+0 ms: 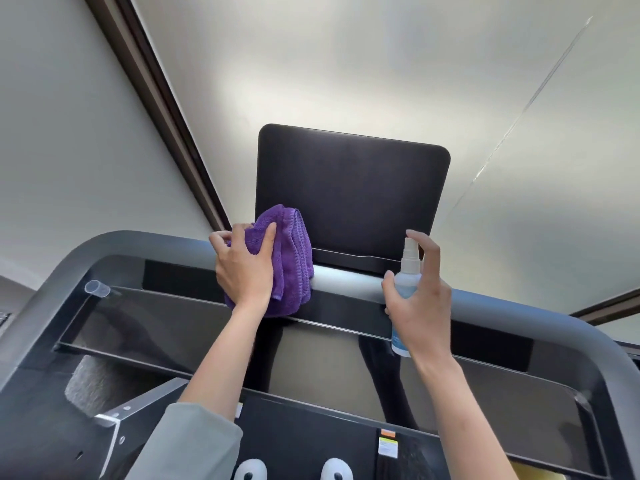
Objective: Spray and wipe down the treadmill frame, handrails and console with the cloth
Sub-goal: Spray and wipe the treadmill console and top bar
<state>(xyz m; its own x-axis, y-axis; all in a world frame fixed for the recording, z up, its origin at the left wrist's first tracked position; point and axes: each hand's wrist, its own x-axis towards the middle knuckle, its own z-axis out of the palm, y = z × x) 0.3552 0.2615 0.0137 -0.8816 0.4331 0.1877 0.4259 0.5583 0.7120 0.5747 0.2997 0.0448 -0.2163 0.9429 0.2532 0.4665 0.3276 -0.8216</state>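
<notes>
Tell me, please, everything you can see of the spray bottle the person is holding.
The spray bottle is small and slim, with a pale blue translucent body, a white pump nozzle on top and a label with blue print near its base, too small to read. It stands roughly upright in front of the grey crossbar, just below the lower right corner of the dark console screen. The right hand grips it round the body, with the index finger raised above the nozzle. No spray is visible.

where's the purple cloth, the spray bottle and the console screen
purple cloth (294, 258), head view, on its folded right side beside the left hand
spray bottle (408, 268), head view, on its neck below the nozzle
console screen (353, 192), head view, middle of the dark panel
</notes>
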